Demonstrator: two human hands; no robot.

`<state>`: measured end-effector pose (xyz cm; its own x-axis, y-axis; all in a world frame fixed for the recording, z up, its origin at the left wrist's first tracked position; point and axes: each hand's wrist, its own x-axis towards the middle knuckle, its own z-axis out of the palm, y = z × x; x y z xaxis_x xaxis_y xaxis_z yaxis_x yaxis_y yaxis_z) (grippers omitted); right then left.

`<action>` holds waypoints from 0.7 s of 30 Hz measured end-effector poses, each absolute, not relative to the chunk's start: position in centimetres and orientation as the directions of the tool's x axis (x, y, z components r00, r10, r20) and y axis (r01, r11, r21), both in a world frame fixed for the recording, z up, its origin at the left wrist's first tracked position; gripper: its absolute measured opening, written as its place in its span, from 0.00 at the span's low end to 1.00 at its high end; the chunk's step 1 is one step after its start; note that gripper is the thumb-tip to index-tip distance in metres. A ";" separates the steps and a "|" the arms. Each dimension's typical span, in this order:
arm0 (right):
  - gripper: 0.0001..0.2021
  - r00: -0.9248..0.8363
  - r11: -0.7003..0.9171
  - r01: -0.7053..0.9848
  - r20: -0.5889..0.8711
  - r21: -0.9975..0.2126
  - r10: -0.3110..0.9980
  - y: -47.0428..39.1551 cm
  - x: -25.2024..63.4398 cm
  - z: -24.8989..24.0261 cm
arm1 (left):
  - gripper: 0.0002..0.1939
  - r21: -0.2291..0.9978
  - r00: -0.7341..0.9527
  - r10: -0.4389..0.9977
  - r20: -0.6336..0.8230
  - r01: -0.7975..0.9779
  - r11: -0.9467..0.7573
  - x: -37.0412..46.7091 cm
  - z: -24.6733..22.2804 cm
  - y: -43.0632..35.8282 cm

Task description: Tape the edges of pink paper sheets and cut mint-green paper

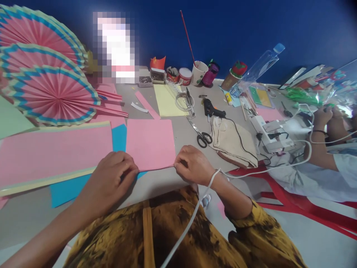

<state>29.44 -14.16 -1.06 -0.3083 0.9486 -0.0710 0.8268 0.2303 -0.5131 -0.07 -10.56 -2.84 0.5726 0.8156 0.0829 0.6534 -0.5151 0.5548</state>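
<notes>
A pink paper sheet (pixel 150 142) lies on the grey table (pixel 181 130) right in front of me. My left hand (pixel 111 178) pinches its near left corner. My right hand (pixel 192 163) pinches its near right corner, fingers closed on the edge. The sheet's near edge looks slightly lifted or folded between both hands. A blue sheet (pixel 119 137) lies under it to the left.
Large pink and cream sheets (pixel 52 152) lie at left, with pink pleated paper fans (pixel 50 93) behind. Scissors (pixel 202 137), a black glue gun (pixel 212 109), a cloth (pixel 232 143), yellow paper (pixel 167 98) and cups stand beyond. Another person's arms (pixel 320 141) work at right. A white cable crosses my right wrist.
</notes>
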 end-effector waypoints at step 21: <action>0.06 -0.172 0.078 0.952 -0.305 -0.298 0.937 -13.1 28.1 1.2 | 0.15 0.382 0.595 0.799 -0.089 0.761 -0.524 1.1 -1.4 -8.9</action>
<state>28.10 -13.10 1.15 -0.1722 0.9366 -0.3052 0.9515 0.0780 -0.2975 1.06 -8.89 -1.41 0.5946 0.7990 -0.0892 0.7613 -0.5240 0.3819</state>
